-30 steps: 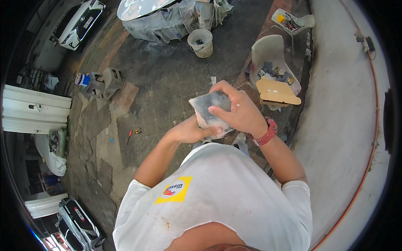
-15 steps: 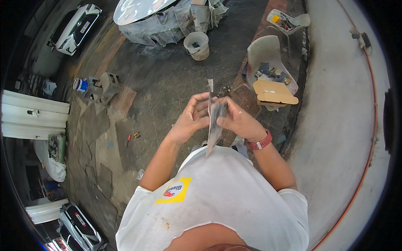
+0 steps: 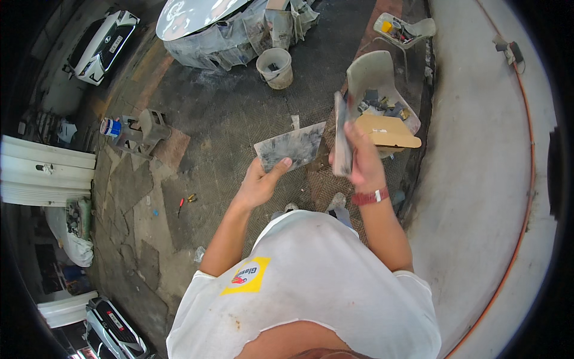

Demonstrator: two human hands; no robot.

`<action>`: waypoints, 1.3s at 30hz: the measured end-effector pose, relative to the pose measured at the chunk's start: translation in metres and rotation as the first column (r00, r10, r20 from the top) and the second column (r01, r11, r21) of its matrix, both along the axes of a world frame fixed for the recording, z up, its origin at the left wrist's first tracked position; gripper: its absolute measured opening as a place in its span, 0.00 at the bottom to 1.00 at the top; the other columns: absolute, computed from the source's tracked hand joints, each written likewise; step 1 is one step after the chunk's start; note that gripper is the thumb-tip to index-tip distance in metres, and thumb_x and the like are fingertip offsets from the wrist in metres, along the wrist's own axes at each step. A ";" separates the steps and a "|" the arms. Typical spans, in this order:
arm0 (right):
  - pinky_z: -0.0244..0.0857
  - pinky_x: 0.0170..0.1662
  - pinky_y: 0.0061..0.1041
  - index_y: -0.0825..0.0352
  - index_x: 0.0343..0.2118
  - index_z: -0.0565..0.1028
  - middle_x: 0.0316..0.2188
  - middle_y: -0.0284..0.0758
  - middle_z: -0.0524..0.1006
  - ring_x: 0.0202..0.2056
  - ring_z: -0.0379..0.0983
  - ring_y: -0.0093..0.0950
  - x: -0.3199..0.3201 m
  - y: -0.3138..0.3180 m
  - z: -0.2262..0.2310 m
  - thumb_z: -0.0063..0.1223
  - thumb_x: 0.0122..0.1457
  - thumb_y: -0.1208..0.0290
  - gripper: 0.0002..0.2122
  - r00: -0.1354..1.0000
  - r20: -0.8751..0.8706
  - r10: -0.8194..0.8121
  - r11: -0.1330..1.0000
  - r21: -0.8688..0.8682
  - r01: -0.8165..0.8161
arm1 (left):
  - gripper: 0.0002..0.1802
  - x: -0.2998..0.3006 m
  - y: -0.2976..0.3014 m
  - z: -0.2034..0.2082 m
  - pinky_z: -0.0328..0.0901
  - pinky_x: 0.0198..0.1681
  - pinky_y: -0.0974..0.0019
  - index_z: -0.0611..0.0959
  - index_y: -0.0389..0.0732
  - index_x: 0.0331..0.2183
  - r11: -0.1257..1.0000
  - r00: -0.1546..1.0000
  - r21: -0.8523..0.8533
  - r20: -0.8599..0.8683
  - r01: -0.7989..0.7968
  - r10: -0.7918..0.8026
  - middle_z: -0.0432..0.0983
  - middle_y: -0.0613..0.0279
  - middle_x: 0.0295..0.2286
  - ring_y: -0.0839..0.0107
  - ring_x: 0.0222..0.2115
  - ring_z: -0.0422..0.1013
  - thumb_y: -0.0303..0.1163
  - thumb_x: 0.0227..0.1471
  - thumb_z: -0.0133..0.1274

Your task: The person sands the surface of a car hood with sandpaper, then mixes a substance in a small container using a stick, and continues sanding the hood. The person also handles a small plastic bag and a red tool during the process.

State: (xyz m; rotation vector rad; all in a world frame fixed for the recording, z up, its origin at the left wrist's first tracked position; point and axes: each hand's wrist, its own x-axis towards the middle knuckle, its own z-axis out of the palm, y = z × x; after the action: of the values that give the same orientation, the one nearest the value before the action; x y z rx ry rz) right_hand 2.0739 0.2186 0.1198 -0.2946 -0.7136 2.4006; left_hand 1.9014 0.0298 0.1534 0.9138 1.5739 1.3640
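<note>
My left hand pinches the lower edge of a thin, stiff grey sheet mottled with dark smudges, thumb on its face. In my right hand is a long, flat greyish piece, turned nearly edge-on and blurred, so its kind is unclear. The two pieces are apart, with a small gap between them. My right wrist wears a red band.
Ahead stand a bucket and a paper-masked car part. At right are a chair holding scraps, an open cardboard box and a wall. A red-handled tool lies on the floor at left.
My hands, close together before, have moved apart. The left has turned its sheet face-up; the right has moved rightward with the flat piece.
</note>
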 end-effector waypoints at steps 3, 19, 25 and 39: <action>0.78 0.43 0.28 0.67 0.52 0.69 0.44 0.37 0.78 0.46 0.78 0.25 -0.007 0.013 0.007 0.63 0.65 0.66 0.19 0.908 0.228 -0.351 0.934 0.156 0.322 | 0.24 0.005 0.000 -0.002 0.65 0.59 0.60 0.76 0.34 0.57 0.997 0.998 0.076 0.064 0.004 -0.008 0.78 0.59 0.51 0.69 0.53 0.72 0.37 0.66 0.58; 0.73 0.46 0.33 0.65 0.48 0.70 0.41 0.37 0.77 0.42 0.77 0.27 -0.020 -0.017 0.016 0.68 0.57 0.67 0.21 0.777 0.333 -0.534 0.523 0.852 -0.006 | 0.16 0.017 0.015 0.008 0.71 0.46 0.65 0.83 0.34 0.48 0.998 0.990 -0.048 -0.135 0.034 -0.040 0.84 0.62 0.40 0.75 0.40 0.76 0.36 0.66 0.57; 0.76 0.41 0.26 0.66 0.49 0.70 0.40 0.37 0.77 0.39 0.77 0.25 -0.027 -0.001 0.006 0.67 0.59 0.69 0.20 0.831 0.335 -0.444 0.857 0.430 0.284 | 0.13 0.029 0.023 0.015 0.71 0.44 0.65 0.86 0.34 0.44 0.994 0.967 0.016 -0.233 -0.105 0.106 0.85 0.60 0.36 0.76 0.38 0.77 0.34 0.66 0.56; 0.71 0.40 0.26 0.66 0.49 0.69 0.35 0.34 0.78 0.33 0.74 0.20 -0.012 -0.009 0.092 0.67 0.59 0.68 0.20 0.827 0.531 -0.183 0.376 0.815 -0.440 | 0.23 0.012 0.009 0.019 0.68 0.56 0.62 0.78 0.34 0.54 0.951 0.965 -0.166 0.034 0.260 -0.258 0.80 0.59 0.47 0.72 0.49 0.73 0.40 0.65 0.58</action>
State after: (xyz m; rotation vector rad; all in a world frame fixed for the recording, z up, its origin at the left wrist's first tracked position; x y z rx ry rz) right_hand 2.0615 0.2091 0.2114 -0.4363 -2.3179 1.5871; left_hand 1.9134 0.0387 0.1725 0.9671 1.4761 1.0336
